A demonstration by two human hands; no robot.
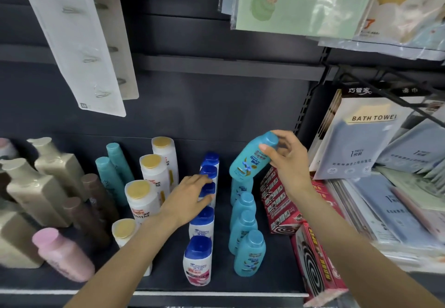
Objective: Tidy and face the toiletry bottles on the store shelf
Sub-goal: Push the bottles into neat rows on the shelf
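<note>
On the dark shelf I see the row of white bottles with blue caps running front to back, with the teal bottle row just right of it. My left hand rests flat on the white row, fingers straight. My right hand grips a tilted teal bottle above the teal row's back end.

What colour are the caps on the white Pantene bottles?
Gold-yellow: the Pantene bottles have flat, round golden caps, seen best from above in the head view.
</note>
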